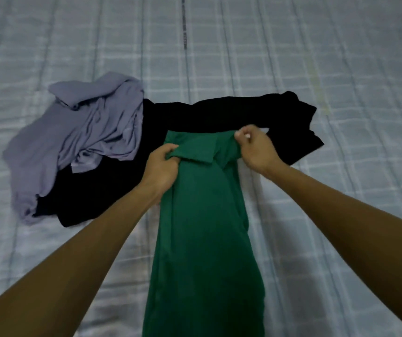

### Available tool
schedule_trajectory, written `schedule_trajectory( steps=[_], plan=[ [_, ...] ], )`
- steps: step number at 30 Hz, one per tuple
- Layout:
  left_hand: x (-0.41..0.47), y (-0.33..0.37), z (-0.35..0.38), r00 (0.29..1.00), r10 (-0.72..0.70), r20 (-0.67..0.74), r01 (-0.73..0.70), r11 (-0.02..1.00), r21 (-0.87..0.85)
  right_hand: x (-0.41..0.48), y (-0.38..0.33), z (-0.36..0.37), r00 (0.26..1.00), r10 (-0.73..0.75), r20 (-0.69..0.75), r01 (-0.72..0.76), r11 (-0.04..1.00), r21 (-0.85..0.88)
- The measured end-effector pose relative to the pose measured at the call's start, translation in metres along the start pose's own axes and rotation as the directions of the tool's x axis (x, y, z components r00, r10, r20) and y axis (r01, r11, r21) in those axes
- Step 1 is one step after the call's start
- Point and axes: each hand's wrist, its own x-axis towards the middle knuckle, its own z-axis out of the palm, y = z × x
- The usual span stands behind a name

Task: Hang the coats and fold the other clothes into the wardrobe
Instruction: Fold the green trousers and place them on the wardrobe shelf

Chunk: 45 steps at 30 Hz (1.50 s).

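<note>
The green shirt (204,215) is laid lengthwise on the bed (340,69), its collar end pinched by the left hand (162,166) and right hand (255,147). If it's tugged unevenly, the narrow fold could easily get skewed or dragged onto the black garment (195,113).

Two bare forearms enter from 7 and 4 o'clock; no sleeves, watch or rings visible. Left hand (161,166) and right hand (255,148): ungloved, short nails.

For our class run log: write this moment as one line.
step: folding green shirt on bed | left hand: gripping collar end | right hand: pinching collar end | waiting: grey shirt, black garment
</note>
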Motion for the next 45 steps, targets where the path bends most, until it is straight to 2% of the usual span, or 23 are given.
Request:
schedule_trajectory(
  steps=[3,5,8,10,13,15,18,20,22,24,25,26,28,29,30,32,35,37,40,41,43,45],
  plan=[
    [0.02,-0.001,0.005,1.0,-0.001,0.014,0.0,0.993,0.115,0.028,-0.027,-0.002,0.979,-0.158,-0.129,0.138,0.979,-0.153],
    [0.036,-0.003,0.007,0.997,-0.023,-0.068,0.035,0.982,0.185,0.044,-0.041,0.004,0.952,-0.225,-0.206,0.174,0.955,-0.242],
    [0.056,-0.008,0.007,0.983,-0.049,-0.175,0.084,0.976,0.198,0.053,-0.042,0.021,0.897,-0.258,-0.359,0.184,0.956,-0.227],
    [0.062,-0.014,0.006,0.982,-0.056,-0.183,0.087,0.981,0.171,0.043,-0.023,0.038,0.892,-0.247,-0.378,0.195,0.966,-0.172],
    [0.06,-0.02,0.004,0.986,-0.07,-0.153,0.079,0.995,0.058,0.003,0.018,0.056,0.935,-0.175,-0.309,0.143,0.982,-0.124],
    [0.056,-0.023,0.001,0.98,0.02,-0.196,0.001,0.994,0.105,-0.033,0.041,0.062,0.948,-0.221,-0.229,0.173,0.962,-0.213],
    [0.048,-0.024,-0.001,0.907,0.243,-0.343,-0.143,0.946,0.291,-0.089,0.06,0.077,0.879,-0.476,-0.012,0.433,0.809,-0.397],
    [0.03,-0.025,-0.002,0.838,0.405,-0.365,-0.27,0.89,0.367,-0.12,0.067,0.094,0.852,-0.479,0.21,0.52,0.728,-0.448],
    [-0.004,-0.036,-0.003,0.805,0.543,-0.24,-0.404,0.797,0.45,-0.137,0.072,0.11,0.878,-0.363,0.311,0.477,0.701,-0.529],
    [-0.054,-0.06,-0.004,0.789,0.613,-0.025,-0.489,0.653,0.578,-0.149,0.071,0.117,0.922,-0.287,0.259,0.386,0.736,-0.556],
    [-0.08,-0.077,-0.005,0.8,0.598,0.045,-0.483,0.596,0.641,-0.155,0.067,0.118,0.94,-0.268,0.212,0.342,0.766,-0.544],
    [-0.109,-0.093,-0.004,0.837,0.545,0.04,-0.422,0.597,0.682,-0.166,0.064,0.118,0.95,-0.265,0.165,0.312,0.785,-0.535],
    [-0.164,-0.122,0.002,0.942,0.301,-0.151,-0.134,0.746,0.652,-0.194,0.065,0.117,0.955,-0.271,0.119,0.291,0.785,-0.546],
    [-0.188,-0.133,0.005,0.962,0.134,-0.236,0.038,0.796,0.605,-0.212,0.068,0.118,0.955,-0.267,0.133,0.295,0.78,-0.553],
    [-0.208,-0.144,0.008,0.964,0.023,-0.266,0.144,0.795,0.589,-0.233,0.073,0.118,0.954,-0.258,0.152,0.298,0.775,-0.557],
    [-0.238,-0.164,0.005,0.974,-0.043,-0.223,0.174,0.772,0.611,-0.279,0.088,0.119,0.954,-0.23,0.19,0.298,0.767,-0.568],
    [-0.256,-0.18,-0.015,0.97,-0.015,-0.242,0.163,0.779,0.606,-0.346,0.12,0.121,0.939,-0.197,0.281,0.334,0.712,-0.617],
    [-0.261,-0.184,-0.022,0.969,0.031,-0.245,0.137,0.757,0.639,-0.374,0.138,0.126,0.939,-0.147,0.31,0.323,0.681,-0.657],
    [-0.272,-0.183,-0.02,0.961,0.098,-0.258,0.093,0.766,0.637,-0.382,0.136,0.13,0.963,-0.069,0.261,0.233,0.701,-0.674],
    [-0.281,-0.184,-0.021,0.957,0.158,-0.243,0.049,0.738,0.673,-0.383,0.131,0.131,0.963,-0.067,0.262,0.23,0.712,-0.663],
    [-0.306,-0.191,-0.026,0.944,0.321,-0.081,-0.135,0.597,0.791,-0.392,0.12,0.13,0.95,-0.124,0.287,0.285,0.72,-0.632],
    [-0.346,-0.209,-0.035,0.884,0.423,0.201,-0.391,0.43,0.813,-0.413,0.116,0.127,0.923,-0.239,0.303,0.376,0.734,-0.565]
  ],
)
